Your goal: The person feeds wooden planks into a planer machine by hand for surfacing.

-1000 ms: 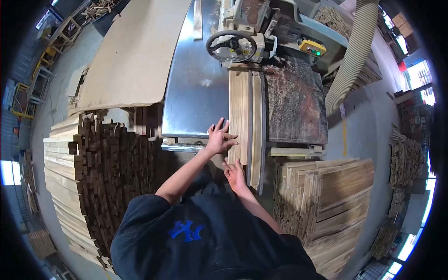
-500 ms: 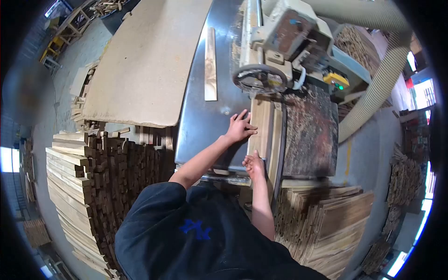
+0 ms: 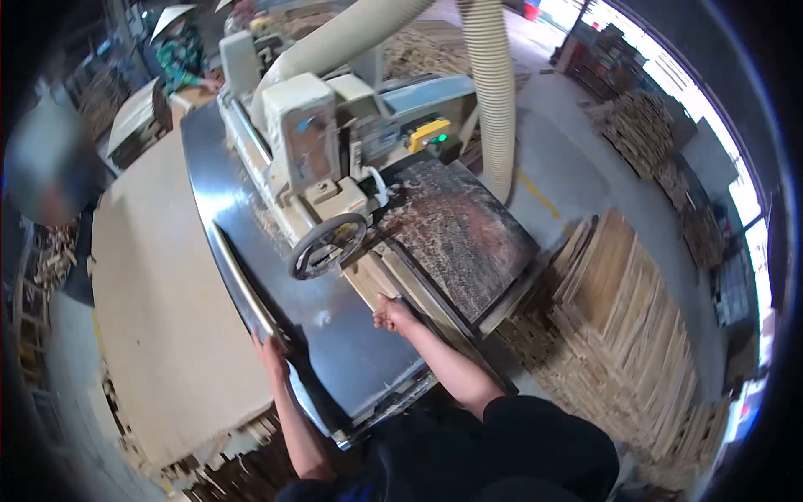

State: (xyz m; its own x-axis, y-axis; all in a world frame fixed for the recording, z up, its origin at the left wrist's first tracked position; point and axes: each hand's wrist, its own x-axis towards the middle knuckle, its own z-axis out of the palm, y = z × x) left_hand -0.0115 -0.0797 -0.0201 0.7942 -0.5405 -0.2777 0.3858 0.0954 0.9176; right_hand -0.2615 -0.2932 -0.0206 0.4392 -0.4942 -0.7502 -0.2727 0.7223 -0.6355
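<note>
My left hand (image 3: 270,351) grips the near end of a long, narrow wood strip (image 3: 242,280), which is lifted at the left edge of the metal machine table (image 3: 322,314). My right hand (image 3: 393,314) has its fingers curled at the near end of a wood board (image 3: 365,279). That board lies along the guide, its far end close to the handwheel (image 3: 328,246) of the machine (image 3: 305,134). Whether the right fingers pinch the board is hard to make out.
A large tan panel (image 3: 167,301) lies left of the machine table. Sawdust covers the dark plate (image 3: 456,234) on the right. Stacked boards (image 3: 623,309) stand at the right. Ribbed hoses (image 3: 489,92) rise behind. A person in a conical hat (image 3: 180,54) is at the back left.
My left hand has left the board by the guide and taken hold of the strip that lay on the table. The view has turned to the right. My right hand remains by the board.
</note>
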